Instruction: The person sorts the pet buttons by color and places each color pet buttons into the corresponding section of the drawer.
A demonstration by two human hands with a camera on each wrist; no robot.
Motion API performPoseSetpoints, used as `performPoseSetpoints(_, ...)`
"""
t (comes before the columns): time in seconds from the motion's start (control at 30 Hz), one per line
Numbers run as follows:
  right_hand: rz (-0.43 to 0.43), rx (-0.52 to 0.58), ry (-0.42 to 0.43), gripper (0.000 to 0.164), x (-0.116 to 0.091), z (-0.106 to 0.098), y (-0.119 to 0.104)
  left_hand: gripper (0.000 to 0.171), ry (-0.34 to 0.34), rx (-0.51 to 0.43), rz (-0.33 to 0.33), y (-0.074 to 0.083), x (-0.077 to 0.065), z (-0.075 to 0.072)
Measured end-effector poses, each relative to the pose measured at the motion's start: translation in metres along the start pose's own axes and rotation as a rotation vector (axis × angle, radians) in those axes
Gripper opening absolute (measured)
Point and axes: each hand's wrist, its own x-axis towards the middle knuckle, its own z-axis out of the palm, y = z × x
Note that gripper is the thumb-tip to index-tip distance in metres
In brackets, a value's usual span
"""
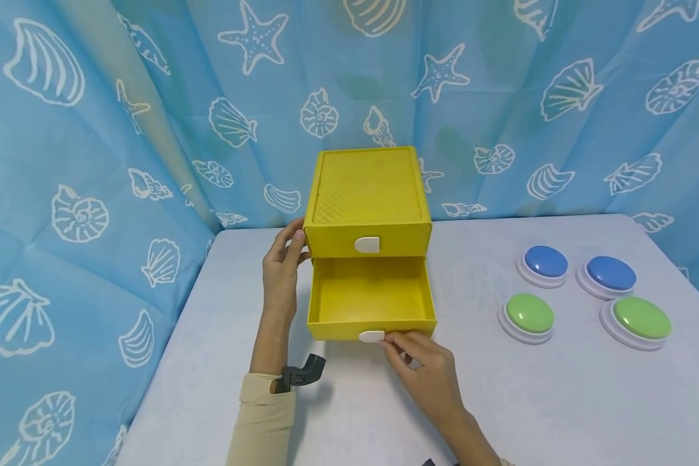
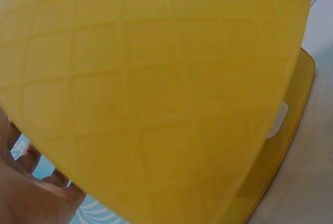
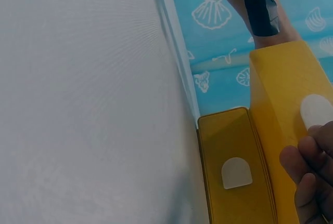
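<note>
A yellow drawer cabinet point(image 1: 367, 188) stands against the curtain. Below its top drawer, which is closed and has a white handle point(image 1: 367, 244), a drawer point(image 1: 369, 291) is pulled out, and its inside looks bare. My right hand point(image 1: 428, 366) pinches the white handle point(image 1: 371, 336) on that drawer's front. My left hand point(image 1: 282, 265) rests against the cabinet's left side, thumb near the front corner. In the left wrist view the gridded yellow side of the pulled-out drawer point(image 2: 156, 78) fills most of the picture. A lower closed drawer point(image 3: 223, 135) shows in the right wrist view.
To the right on the white table point(image 1: 466, 414) are two blue buttons point(image 1: 546, 261) and two green buttons point(image 1: 530, 313) on white bases. A blue curtain point(image 1: 256, 97) with shells and starfish hangs behind and at the left.
</note>
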Motion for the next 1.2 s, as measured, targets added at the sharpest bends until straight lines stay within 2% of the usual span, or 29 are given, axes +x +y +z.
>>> performPoseSetpoints(0.63, -0.004, 0.024, 0.002, 0.018, -0.005, -0.006, -0.007, 0.041, -0.006, 0.008, 0.003, 0.000, 0.000, 0.001)
performPoseSetpoints(0.7, -0.008, 0.030, 0.000, 0.012, -0.004, -0.009, -0.007, 0.041, -0.001, 0.014, 0.003, -0.003, 0.001, 0.000)
performPoseSetpoints(0.87, 0.055, 0.077, 0.012, 0.011, 0.000, -0.032, -0.003, 0.042, 0.002, 0.018, 0.030, -0.022, 0.008, -0.006)
performPoseSetpoints(0.9, 0.081, 0.084, 0.019, 0.017, 0.001, -0.040, -0.002, 0.042, -0.001, 0.013, 0.038, -0.026, 0.010, -0.008)
performPoseSetpoints(0.97, 0.101, 0.067, 0.061, 0.019, 0.003, -0.053, 0.005, 0.043, -0.003, 0.022, 0.041, -0.027, 0.010, -0.008)
performPoseSetpoints(1.1, 0.152, -0.069, 0.152, 0.020, 0.006, -0.080, 0.029, 0.044, -0.001, 0.030, 0.035, -0.028, 0.011, -0.007)
performPoseSetpoints(1.2, 0.250, -0.229, 0.175, 0.025, 0.004, -0.101, 0.052, 0.044, 0.002, 0.019, 0.026, -0.029, 0.010, -0.007)
